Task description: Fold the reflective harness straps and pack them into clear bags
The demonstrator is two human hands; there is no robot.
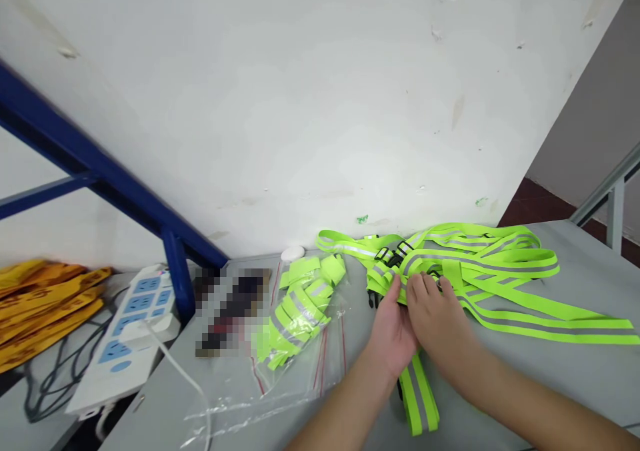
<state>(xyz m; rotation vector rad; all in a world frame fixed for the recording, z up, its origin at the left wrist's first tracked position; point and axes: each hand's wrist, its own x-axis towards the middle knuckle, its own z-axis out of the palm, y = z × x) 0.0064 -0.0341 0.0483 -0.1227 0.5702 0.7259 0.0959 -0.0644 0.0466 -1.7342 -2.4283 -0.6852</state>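
My left hand [391,334] and my right hand [436,314] meet over a neon-green reflective strap [421,398] with a grey stripe. Both are closed on it, fingers together. One folded length of it hangs below my hands toward the near edge. More reflective straps [530,264] lie loosely looped behind and to the right, with black buckles [395,254] among them just beyond my fingertips. To the left, a bundle of the same straps [300,311] rests in a clear plastic bag [330,364] with red seal lines. My fingers hide part of the strap.
The grey table [590,258] stands against a white wall [320,104]. At left are a blue metal frame [125,188], a white power strip [107,364] with a plugged-in cable, and folded yellow-orange cloths [45,311]. A white round object [293,254] sits by the wall, near a blurred-out item.
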